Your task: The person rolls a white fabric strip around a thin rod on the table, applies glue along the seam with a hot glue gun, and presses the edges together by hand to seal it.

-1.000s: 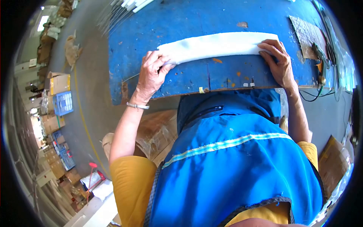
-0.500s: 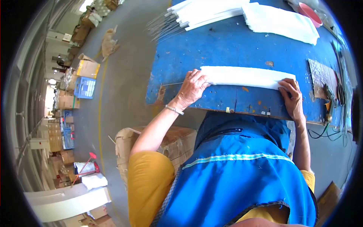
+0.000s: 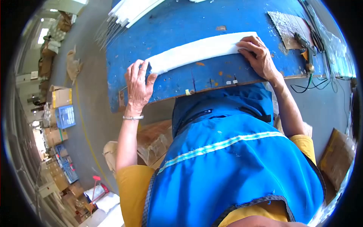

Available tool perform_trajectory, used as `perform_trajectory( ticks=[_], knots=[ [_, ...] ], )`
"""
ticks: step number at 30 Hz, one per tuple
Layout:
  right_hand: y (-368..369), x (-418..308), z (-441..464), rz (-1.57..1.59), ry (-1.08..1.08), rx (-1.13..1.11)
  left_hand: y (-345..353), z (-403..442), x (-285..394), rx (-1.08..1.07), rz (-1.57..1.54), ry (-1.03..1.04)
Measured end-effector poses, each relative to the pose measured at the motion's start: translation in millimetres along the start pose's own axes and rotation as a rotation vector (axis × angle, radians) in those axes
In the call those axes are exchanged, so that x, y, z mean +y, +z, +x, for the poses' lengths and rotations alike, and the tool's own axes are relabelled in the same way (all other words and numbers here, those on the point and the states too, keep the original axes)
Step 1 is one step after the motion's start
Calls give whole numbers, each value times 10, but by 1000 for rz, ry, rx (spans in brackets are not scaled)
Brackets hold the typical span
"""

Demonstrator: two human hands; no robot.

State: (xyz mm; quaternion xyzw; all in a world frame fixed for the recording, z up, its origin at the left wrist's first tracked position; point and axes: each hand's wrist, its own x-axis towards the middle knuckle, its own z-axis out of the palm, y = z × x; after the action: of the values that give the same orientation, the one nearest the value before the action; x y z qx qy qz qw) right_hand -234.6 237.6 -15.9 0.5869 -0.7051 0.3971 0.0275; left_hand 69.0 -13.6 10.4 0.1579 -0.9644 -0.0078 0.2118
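A long white strip of soft, foam-like or cloth-like material (image 3: 196,50) lies in a slight curve across the blue table, near its front edge. At its left end is my left hand (image 3: 139,82), with thumb and fingers apart and the fingertips beside the strip's end. I cannot tell whether a thin wire lies under that hand. My right hand (image 3: 259,56) grips the strip's right end, its fingers bent over the top and the thumb at the lower edge.
White rods with thin wire ends (image 3: 128,13) lie at the table's far left. To the right are a speckled board (image 3: 289,28), a glue gun (image 3: 309,56) and loose cables (image 3: 334,75). Cardboard boxes (image 3: 61,97) and a blue crate (image 3: 65,116) stand on the floor at left.
The view has swung, shifting the table up and left. My left hand has come off the strip's left end and its fingers have spread; my right hand stays on the right end.
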Motion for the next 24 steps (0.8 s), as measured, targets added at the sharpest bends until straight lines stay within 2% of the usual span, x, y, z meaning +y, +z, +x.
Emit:
perform_trajectory(
  ticks=[4, 7, 12, 24],
  knots=[
    [15, -4, 11, -14, 5, 0, -72, 223, 374, 127, -24, 130],
    [19, -26, 4, -11, -1, 3, 181, 369, 420, 43, -161, 212],
    [19, -13, 5, -12, 4, 3, 454, 342, 268, 39, -396, 163],
    [-1, 24, -17, -51, -23, -16, 526, 305, 216, -46, -279, 192]
  ],
)
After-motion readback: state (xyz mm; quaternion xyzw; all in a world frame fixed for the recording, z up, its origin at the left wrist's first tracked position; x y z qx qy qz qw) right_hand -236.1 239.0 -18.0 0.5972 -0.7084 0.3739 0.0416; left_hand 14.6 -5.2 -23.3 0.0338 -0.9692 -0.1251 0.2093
